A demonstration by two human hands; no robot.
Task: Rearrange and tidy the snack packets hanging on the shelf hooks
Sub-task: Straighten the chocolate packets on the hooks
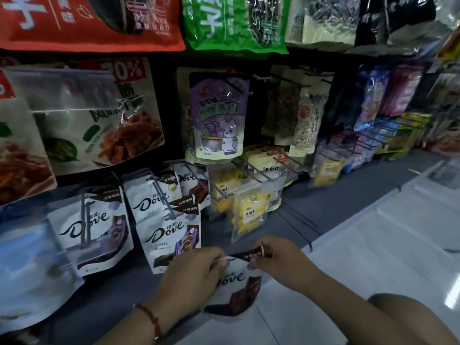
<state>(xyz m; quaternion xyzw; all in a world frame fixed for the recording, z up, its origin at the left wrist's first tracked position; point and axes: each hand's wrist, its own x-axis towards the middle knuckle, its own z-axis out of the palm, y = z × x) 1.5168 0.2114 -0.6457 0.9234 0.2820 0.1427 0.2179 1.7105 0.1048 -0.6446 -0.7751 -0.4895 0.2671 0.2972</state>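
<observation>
Both hands, left (pixel 191 275) and right (pixel 281 260), pinch Dove packet (pixel 236 287) by its top, likely readying it for hook (pixel 164 197).

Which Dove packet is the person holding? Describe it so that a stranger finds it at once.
Find the bottom row of white Dove packets on hooks. Below them, near the picture's lower edge, the left hand and right hand pinch the top of one Dove packet. It alone hangs on no hook.
</observation>
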